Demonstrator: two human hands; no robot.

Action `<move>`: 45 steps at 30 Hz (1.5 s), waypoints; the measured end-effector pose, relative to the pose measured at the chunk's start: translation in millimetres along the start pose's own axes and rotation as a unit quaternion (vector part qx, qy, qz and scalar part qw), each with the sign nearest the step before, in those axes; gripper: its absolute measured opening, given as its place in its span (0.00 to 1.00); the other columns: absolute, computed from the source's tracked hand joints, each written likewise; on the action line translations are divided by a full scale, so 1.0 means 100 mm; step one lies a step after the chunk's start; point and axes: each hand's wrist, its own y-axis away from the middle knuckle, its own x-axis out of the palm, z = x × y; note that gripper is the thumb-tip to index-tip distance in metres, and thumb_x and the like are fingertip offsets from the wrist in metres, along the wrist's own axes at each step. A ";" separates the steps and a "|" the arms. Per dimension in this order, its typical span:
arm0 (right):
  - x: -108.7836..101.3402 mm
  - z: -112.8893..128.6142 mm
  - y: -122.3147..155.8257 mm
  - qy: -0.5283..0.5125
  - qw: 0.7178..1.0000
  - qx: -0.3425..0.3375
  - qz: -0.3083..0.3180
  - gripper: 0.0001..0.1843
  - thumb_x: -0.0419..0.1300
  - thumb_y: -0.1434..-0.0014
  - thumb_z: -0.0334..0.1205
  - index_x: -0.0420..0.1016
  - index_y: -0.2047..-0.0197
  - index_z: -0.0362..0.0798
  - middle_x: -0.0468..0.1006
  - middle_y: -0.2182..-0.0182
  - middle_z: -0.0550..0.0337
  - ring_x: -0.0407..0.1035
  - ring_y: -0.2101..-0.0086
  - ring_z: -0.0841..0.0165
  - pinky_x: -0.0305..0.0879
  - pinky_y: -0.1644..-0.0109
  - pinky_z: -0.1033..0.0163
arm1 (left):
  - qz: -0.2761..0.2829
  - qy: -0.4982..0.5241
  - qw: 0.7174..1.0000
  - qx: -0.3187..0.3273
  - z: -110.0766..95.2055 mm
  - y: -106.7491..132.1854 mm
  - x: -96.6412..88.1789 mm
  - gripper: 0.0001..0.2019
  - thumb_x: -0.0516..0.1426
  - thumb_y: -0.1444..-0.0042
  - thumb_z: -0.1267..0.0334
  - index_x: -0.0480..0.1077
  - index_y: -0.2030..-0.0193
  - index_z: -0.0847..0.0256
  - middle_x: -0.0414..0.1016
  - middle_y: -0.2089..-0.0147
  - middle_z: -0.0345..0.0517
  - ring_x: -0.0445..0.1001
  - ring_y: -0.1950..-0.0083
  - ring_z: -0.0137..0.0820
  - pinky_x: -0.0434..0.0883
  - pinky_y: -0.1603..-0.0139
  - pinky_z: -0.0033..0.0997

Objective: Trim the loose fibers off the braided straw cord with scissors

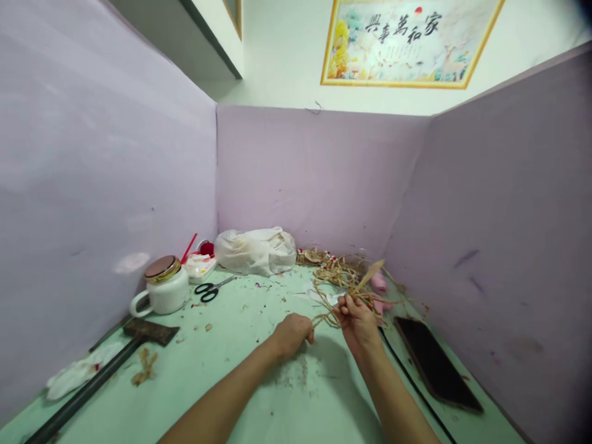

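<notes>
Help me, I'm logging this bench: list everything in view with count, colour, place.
Wall: 1, whitish, top
Framed picture: 1, yellow-edged, top
Table: 1, green, below
Panels: 3, lilac, around table
Lidded mug: 1, white, left
Hammer: 1, dark, left foreground
Crumpled item: 1, whitish, near hammer
Scraps: several, tan, around hammer
Scissors: 1, black-handled, right of mug
Stick: 1, red, behind mug
Small box: 1, whitish, behind mug
Round item: 1, red, behind mug
Plastic bag: 1, white, at back
Twine: uncounted, tan, right of centre
Strip: 1, tan, by twine
Rolls: 2 visible, pink, beside twine
Phone: 1, black, right
Cable: 1, black, beside phone
Left hand: 1, bare, gripping twine
Right hand: 1, bare, gripping twine
</notes>
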 end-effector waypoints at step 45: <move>0.22 0.01 0.30 0.367 0.928 0.021 0.065 0.10 0.55 0.60 0.44 0.59 0.82 0.48 0.55 0.87 0.70 0.44 0.86 0.78 0.38 0.82 0.69 | -0.286 -0.436 0.831 0.196 -0.54 0.43 -0.16 0.10 0.46 0.49 0.72 0.65 0.75 0.61 0.67 0.76 0.44 0.66 0.75 0.29 0.57 0.74 0.27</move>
